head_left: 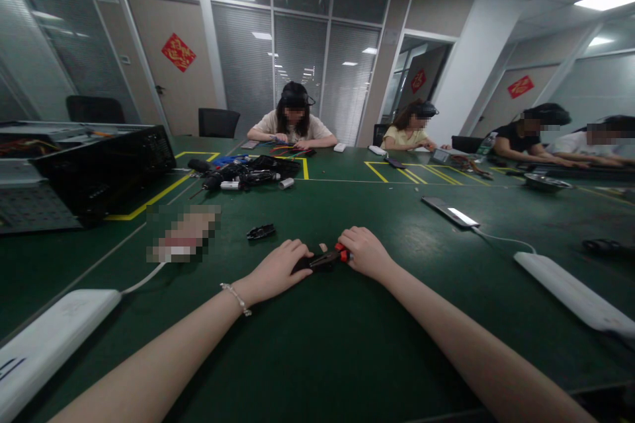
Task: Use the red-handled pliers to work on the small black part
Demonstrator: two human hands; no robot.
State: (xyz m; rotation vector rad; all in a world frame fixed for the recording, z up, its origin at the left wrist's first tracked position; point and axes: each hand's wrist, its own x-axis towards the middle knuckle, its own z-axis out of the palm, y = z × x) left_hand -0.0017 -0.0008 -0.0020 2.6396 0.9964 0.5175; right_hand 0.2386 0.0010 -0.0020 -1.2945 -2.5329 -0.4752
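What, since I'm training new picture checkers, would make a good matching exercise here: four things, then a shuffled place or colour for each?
Column one
1. Pliers
2. Bracelet
3. Computer case
4. Tabletop

Column two
A. Green, marked with yellow lines
B. Held in the right hand
C. At the left edge of the view
D. Around the wrist of the left hand

Right pairs: 1-B, 2-D, 3-C, 4-A
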